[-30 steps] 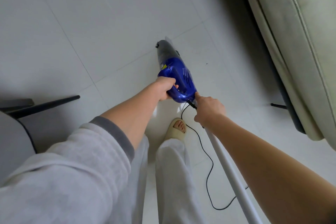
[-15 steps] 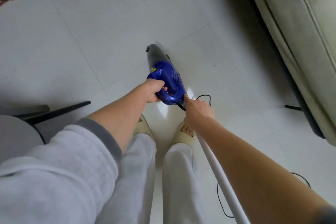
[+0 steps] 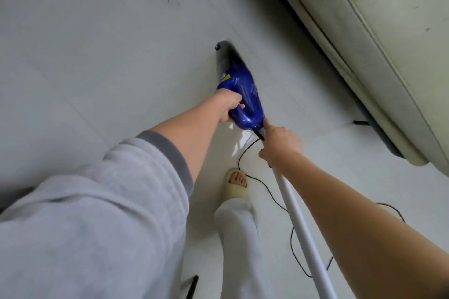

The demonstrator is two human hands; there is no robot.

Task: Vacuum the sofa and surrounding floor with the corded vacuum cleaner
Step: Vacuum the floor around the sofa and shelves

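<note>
Hands: left (image 3: 228,107) grips glossy blue vacuum (image 3: 243,94) handle | right (image 3: 279,145) grips smooth white tube (image 3: 301,226) | tiled floor (image 3: 97,56)

The scene is viewed from a single head-worn wide-angle camera, aimed steeply down at the nearby floor (image 3: 97,56), with the sofa (image 3: 379,31) at far right.

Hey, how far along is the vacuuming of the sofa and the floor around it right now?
Nothing plainly looks finished. In hand: the left hand grips the blue handheld vacuum cleaner, and the right hand holds a white tube at its rear, black power cord trailing. Left: dark specks remain on the pale tiled floor, and the cream leather sofa shows marks.
</note>
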